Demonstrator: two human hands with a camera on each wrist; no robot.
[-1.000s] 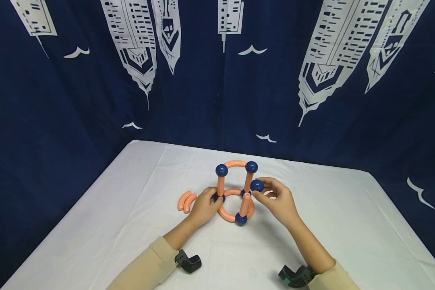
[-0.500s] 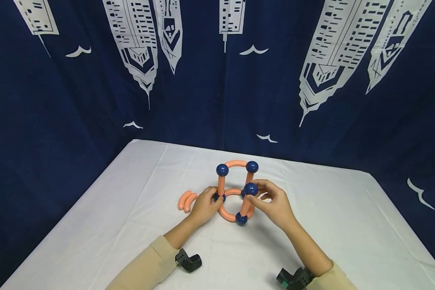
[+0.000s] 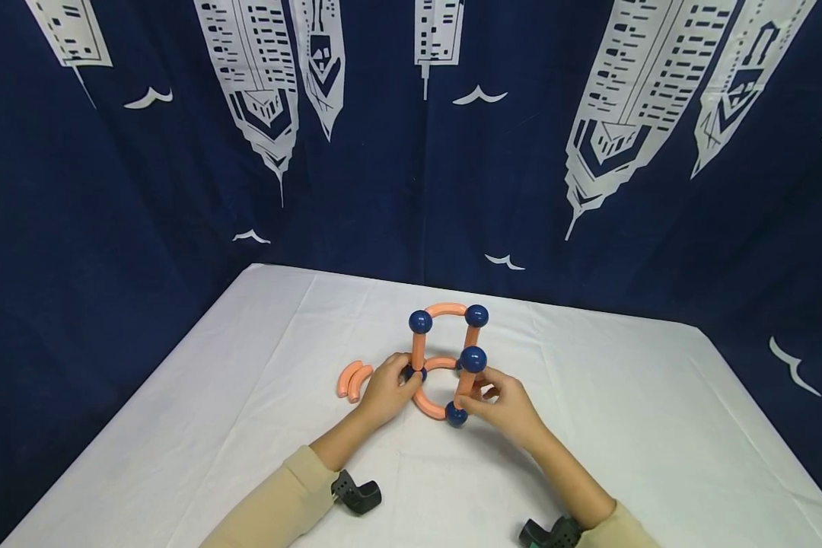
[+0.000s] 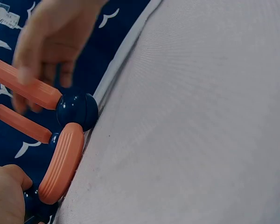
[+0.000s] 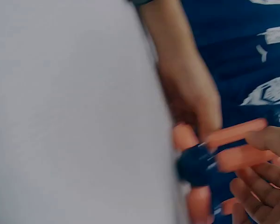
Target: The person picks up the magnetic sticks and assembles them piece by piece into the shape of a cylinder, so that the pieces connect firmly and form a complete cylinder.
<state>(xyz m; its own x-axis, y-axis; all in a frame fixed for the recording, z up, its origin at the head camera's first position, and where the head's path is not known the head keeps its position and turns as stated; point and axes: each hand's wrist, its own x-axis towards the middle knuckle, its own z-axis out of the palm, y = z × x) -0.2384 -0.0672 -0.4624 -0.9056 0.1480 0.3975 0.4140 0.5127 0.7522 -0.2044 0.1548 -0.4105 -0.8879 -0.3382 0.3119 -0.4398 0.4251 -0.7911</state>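
Note:
A toy frame of orange rods and blue balls stands on the table, a ring of curved rods (image 3: pixel 430 406) at its base. My left hand (image 3: pixel 387 390) holds the lower left blue ball (image 4: pixel 33 199), which is partly hidden by the fingers. On the near side, my right hand (image 3: pixel 508 409) has thumb and fingers around the straight upright rod (image 3: pixel 465 385), low down near its bottom ball (image 3: pixel 456 414). A blue ball (image 3: pixel 473 359) tops this rod. At the back, a curved rod (image 3: pixel 446 309) joins two more upper balls.
Two loose curved orange rods (image 3: pixel 353 380) lie side by side left of my left hand. A white cloth covers the table (image 3: pixel 301 327). Behind it hangs a dark blue curtain (image 3: pixel 383 190) with white building prints.
My right hand has brought a blue ball onto the top of the near upright rod, let it go and moved down to that rod. My left hand has stayed in place.

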